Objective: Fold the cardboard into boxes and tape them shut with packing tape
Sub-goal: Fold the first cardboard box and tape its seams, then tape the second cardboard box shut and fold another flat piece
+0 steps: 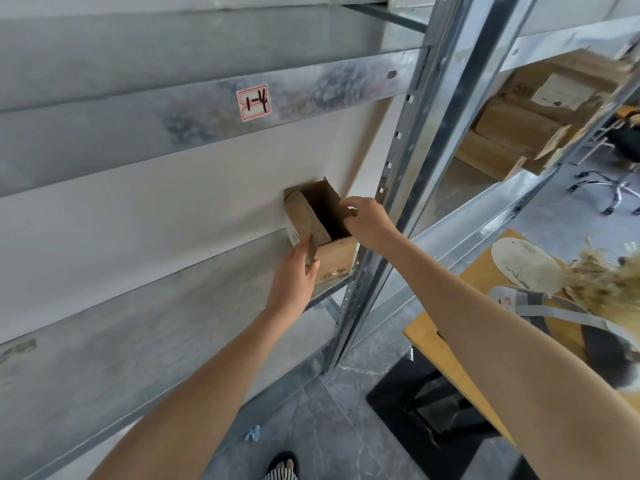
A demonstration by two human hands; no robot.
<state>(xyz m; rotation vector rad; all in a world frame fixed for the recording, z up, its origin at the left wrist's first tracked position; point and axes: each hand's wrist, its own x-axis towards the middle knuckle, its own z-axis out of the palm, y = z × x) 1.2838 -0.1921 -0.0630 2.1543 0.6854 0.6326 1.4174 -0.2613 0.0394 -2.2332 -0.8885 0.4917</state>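
On shelf, R end: small cardboard box (334, 258) stands upright, top open, at the front lip, just beside upright post (391, 188).
Box feel: prob. light, nothing seen inside; thin walls, stiff at creases, will crush if squeezed mid-panel.
Perforated flap (311, 220): leans over the opening; could tear along its edge.
L hand (292, 275): thumb + fingers clamped on near flap (311, 249).
R hand (367, 220): fingertips pinch box's R rim.
Best hold: corners/creases, not flap tips.
Edges: post tight on R; beam w/ "1-4" tag (253, 102) overhead.
Room: along shelf board (156, 209) to L, or out toward person; yellow table (450, 341) well apart, R.
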